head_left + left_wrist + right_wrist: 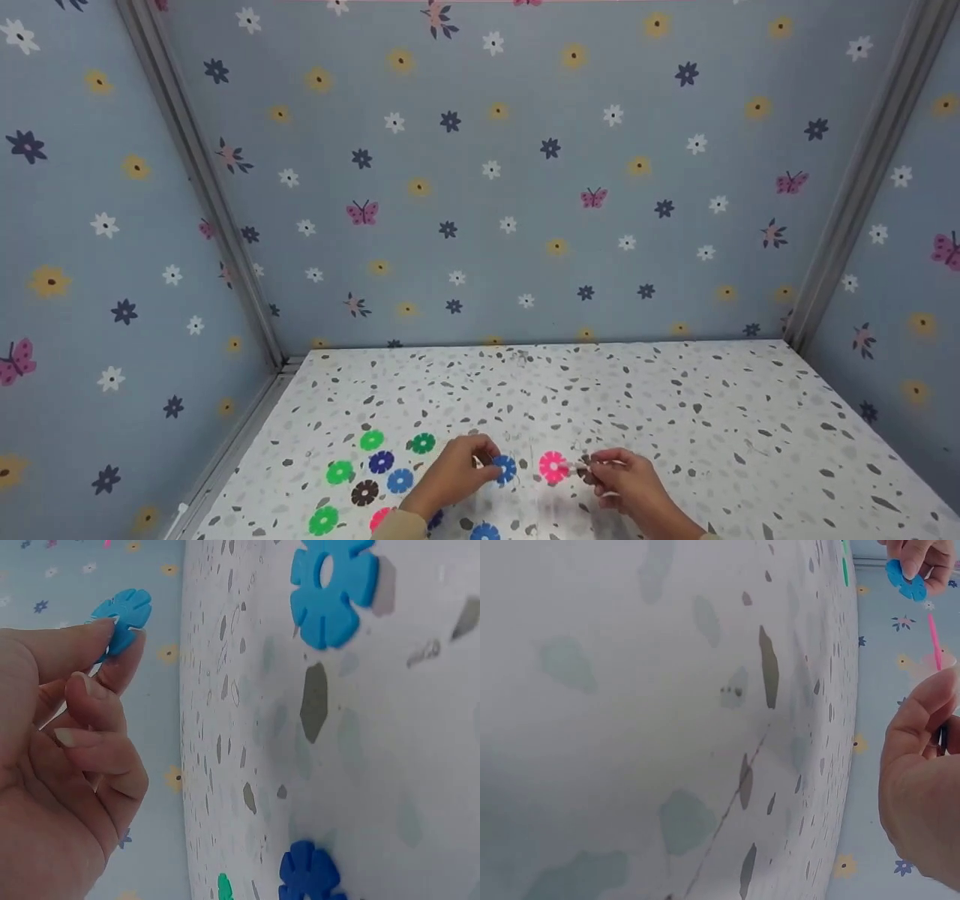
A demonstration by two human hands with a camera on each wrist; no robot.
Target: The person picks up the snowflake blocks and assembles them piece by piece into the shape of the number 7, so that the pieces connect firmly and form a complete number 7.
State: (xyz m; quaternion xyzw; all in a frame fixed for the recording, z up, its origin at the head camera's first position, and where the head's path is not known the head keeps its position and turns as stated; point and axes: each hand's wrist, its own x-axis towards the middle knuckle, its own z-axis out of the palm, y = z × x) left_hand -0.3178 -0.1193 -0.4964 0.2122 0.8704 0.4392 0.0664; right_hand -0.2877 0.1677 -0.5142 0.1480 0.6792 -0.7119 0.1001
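My left hand (457, 472) pinches a blue notched plastic disc (505, 469) between thumb and fingertips. The left wrist view shows that disc (127, 611) raised off the tabletop, its petal-like edge facing away from the thumb. Opposite it, my right hand (634, 484) grips a dark brown notched disc (586, 471), partly covered by the fingers. Out from the brown disc toward the left stands a pink disc (553, 466), with a pale piece (574, 466) between the two. Edge-on, the pink disc (934, 641) looks like a thin strip in the right wrist view. A gap separates the blue disc from the pink one.
Left of my hands, several loose discs lie on the speckled white table (720, 420), among them a green disc (324, 520), a brown disc (365, 493) and a navy disc (381, 462). Another blue disc (485, 532) lies at the near edge. Flower-patterned panels (525, 172) enclose the table.
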